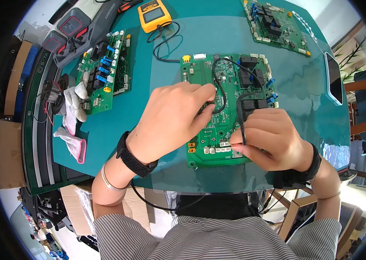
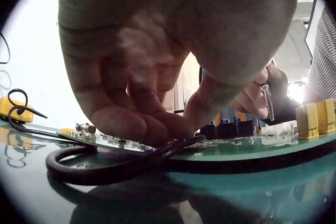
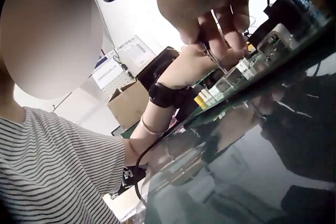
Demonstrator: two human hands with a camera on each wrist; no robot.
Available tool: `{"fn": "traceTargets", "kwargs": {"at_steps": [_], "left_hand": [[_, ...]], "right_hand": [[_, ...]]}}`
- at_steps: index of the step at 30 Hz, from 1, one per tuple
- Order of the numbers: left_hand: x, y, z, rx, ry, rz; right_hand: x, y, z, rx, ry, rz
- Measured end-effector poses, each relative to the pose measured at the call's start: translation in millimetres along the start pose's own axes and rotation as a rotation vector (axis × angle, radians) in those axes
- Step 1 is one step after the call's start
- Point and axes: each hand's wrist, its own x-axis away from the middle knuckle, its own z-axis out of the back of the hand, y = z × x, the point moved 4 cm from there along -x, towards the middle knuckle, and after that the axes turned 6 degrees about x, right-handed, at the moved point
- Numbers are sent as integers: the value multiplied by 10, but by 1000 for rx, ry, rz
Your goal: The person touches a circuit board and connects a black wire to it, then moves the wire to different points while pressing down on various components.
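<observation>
A green circuit board (image 1: 209, 156) with black relays and white connectors lies in front of me on the table. My left hand (image 1: 172, 115) is low over its left half; thumb and fingertips pinch one end of a black test lead (image 1: 225, 93), whose tip is hidden. In the left wrist view a loop of the black lead (image 2: 73, 174) hangs past the board's edge. My right hand (image 1: 269, 138) pinches another black lead (image 1: 240, 117) over the white connectors (image 1: 223, 149) at the near edge. A thin tip (image 3: 216, 62) shows below the right fingers in the right wrist view.
A yellow handheld meter (image 1: 155, 16) with a black cord stands at the back. Upright green boards (image 1: 100, 73) and white gloves (image 1: 72, 108) are at the left, beside a grey-and-red tool case (image 1: 74, 28). Another board (image 1: 274, 26) and a phone (image 1: 333, 78) lie right.
</observation>
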Motion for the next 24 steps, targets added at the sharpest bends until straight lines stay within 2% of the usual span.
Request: {"fn": "traceTargets", "kwargs": {"at_steps": [2, 9, 15, 18, 20, 24], "left_hand": [[3, -3, -4, 2, 0, -1], [0, -3, -3, -5, 1, -3], [-4, -3, -5, -7, -11, 3], [-3, -3, -3, 2, -5, -6], [-8, -4, -5, 2, -1, -7], [-3, 0, -4, 10, 11, -12]], "right_hand": [[8, 15, -38, -22, -61, -5], [2, 5, -36, -21, -56, -10], [-4, -15, -7, -96, 35, 4], [0, -10, -29, -146, 20, 14], [-16, -14, -62, -162, -105, 33], [-11, -9, -82, -140, -105, 2]]}}
